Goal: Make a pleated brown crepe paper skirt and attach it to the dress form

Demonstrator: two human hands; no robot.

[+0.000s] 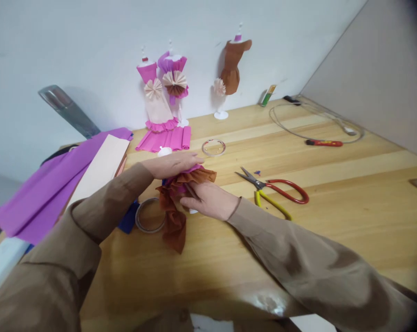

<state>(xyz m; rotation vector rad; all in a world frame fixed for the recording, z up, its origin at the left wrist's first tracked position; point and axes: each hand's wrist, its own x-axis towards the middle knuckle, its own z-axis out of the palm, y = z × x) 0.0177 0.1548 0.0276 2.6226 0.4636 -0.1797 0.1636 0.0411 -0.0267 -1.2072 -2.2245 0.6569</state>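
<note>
Between my two hands lies a small mannequin with a ruffled crepe paper dress [203, 175] in brown and magenta; its white top end [164, 151] shows past my left wrist. My left hand [175, 164] rests across the top of the ruffles with its fingers stretched out flat. From the right, my right hand [208, 199] grips the dress, its fingertips partly hidden under the folds. A loose brown crepe paper strip [174, 228] trails toward me onto the table. Beside it lies a roll of tape [138, 220], partly covered by the brown paper.
Scissors [260, 184] with red and yellow handles lie open at right. Another tape ring [213, 154] sits behind my hands. Dressed mannequins [231, 64] stand by the wall. Purple crepe paper [52, 184] is stacked left. A cable [281, 127] and red-handled tool [324, 143] lie back right.
</note>
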